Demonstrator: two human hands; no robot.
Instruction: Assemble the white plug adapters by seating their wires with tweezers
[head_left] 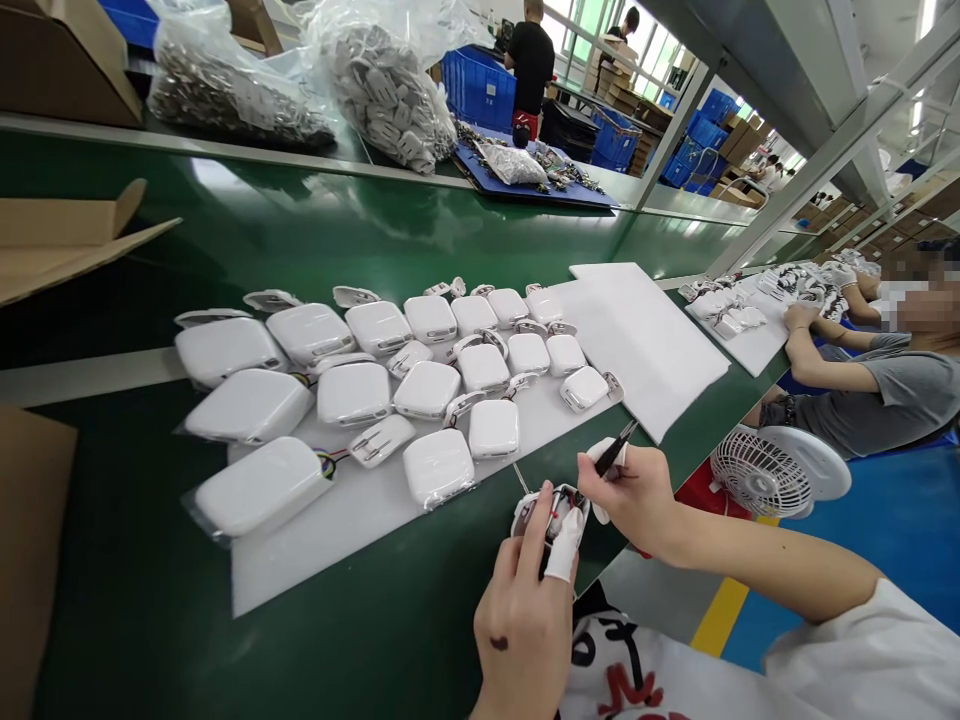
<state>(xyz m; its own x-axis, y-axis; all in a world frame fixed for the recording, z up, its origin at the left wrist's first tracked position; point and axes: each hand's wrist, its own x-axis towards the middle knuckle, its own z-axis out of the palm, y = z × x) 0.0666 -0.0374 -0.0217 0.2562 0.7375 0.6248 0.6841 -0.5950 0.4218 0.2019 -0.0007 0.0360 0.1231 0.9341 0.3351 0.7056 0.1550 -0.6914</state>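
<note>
My left hand (525, 610) is closed around a small white plastic housing (521, 515) at the green bench's near edge. The housing lies open, with wires and inner parts showing. A white finger cot covers one of the left fingers. Just to the right, my right hand (637, 500) grips black tweezers (613, 452), whose pointed ends stick up away from the housing. White finger cots are on that hand too, and its fingertips are at the housing's right side. Beyond both hands, several rounded white casings (439, 465) stand in rows on a white foam sheet (300, 560).
Another white sheet (652, 350) lies to the right. A cardboard flap (67, 245) juts in at left. Bags of parts (390, 100) and a blue tray (540, 190) sit on the back ledge. At right, a co-worker (892, 385) sits near a white fan (765, 475).
</note>
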